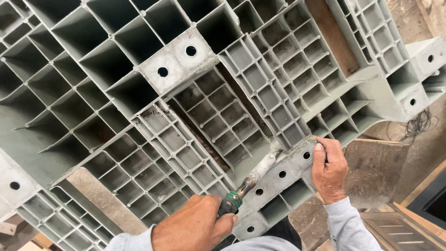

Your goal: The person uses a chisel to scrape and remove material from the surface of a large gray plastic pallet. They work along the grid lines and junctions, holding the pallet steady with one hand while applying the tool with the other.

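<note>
Grey-green plastic, ribbed into square cells, fills the view: a large pallet-like panel lying ahead of both hands. Left hand is curled tight around the green handle of a putty knife, whose long axis runs from that fist up and to the right, its paste-caked blade pointing toward the right hand and resting on the panel's holed edge strip. Right hand clamps the panel's edge, fingers folded over the rim just beyond the blade tip.
</note>
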